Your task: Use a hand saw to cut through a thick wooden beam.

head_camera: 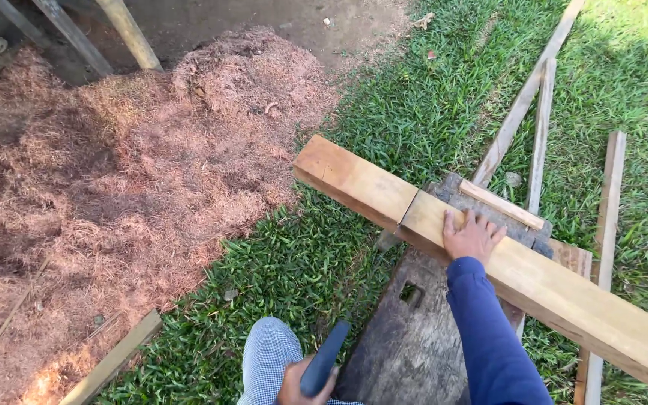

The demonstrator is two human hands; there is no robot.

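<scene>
A: On the dark wooden surface (406, 352), item one: a long pale timber beam (564, 296), lying slantwise from upper left to lower right, its left end jutting out over the grass (316, 262). A dark line crosses its top face just left of the right hand.

B: Right hand?

A: Right hand (472, 236), blue sleeve (493, 337). Grip released, palm flat, fingers spread on the top face of the beam, pressing down where it crosses the surface.

B: Left hand?

A: Left hand (301, 382), bottom edge of view, beside a checked trouser knee (268, 356). Grip clenched round a dark blue handle (325, 358), which points up and to the right. The tool's working end is hidden; its kind cannot be told.

B: Surface details?

A: Weathered, grey-brown, with one small rectangular slot (412, 292) below the beam. A short pale wood strip (500, 204) lies on it just beyond the beam, apart from the fingers.

B: Surroundings?

A: Three thin wooden slats (541, 127) on the grass to the upper right. A large heap of reddish sawdust (114, 172) to the left, well apart from the beam. One plank (114, 358) at the heap's lower edge. Slanted posts (130, 34) at the top left.
</scene>
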